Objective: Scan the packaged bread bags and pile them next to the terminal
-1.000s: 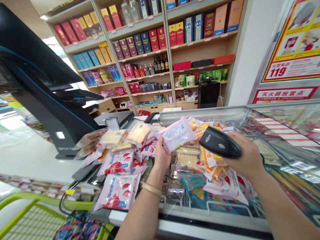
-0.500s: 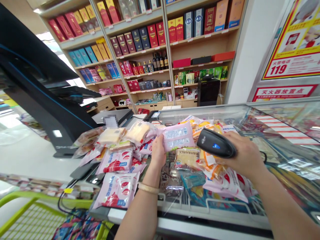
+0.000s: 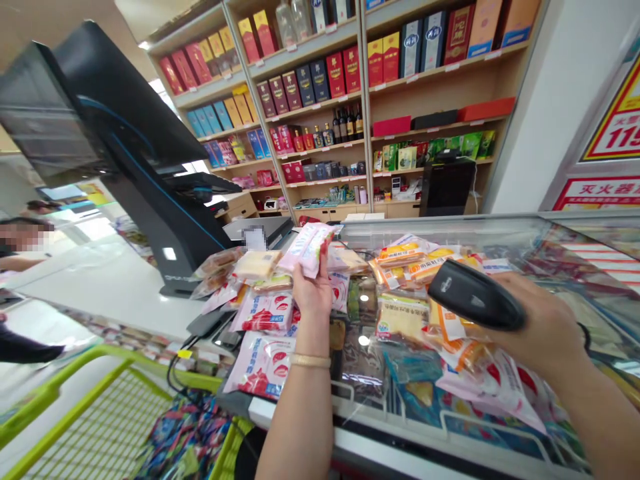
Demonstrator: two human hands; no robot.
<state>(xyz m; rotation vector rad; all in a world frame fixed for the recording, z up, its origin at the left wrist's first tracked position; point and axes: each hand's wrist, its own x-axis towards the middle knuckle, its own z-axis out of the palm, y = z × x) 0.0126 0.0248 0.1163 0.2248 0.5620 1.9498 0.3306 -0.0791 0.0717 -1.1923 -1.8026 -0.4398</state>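
My left hand (image 3: 314,288) grips a pink snack packet (image 3: 309,248) above the pile of packets on the left part of the glass-topped counter. A black barcode scanner (image 3: 475,295) is in my right hand (image 3: 543,327), its head pointing left over the other pile. Under the left hand lie pink-and-red packets (image 3: 263,365) and a clear-wrapped bread packet (image 3: 257,265). Orange-and-white packets (image 3: 400,252) and a wrapped bread slice (image 3: 403,318) lie between the hands, on the glass.
A dark point-of-sale terminal (image 3: 150,173) stands on the white counter (image 3: 100,267) at left. A green shopping cart (image 3: 100,400) is at lower left. Shelves (image 3: 320,97) of boxes rise behind. At the far left edge a person (image 3: 25,243) is partly visible.
The view has turned left. My left hand has moved the pink packet away from the scanner, over the left pile, and tilted it. The scanner's blue light no longer shows.
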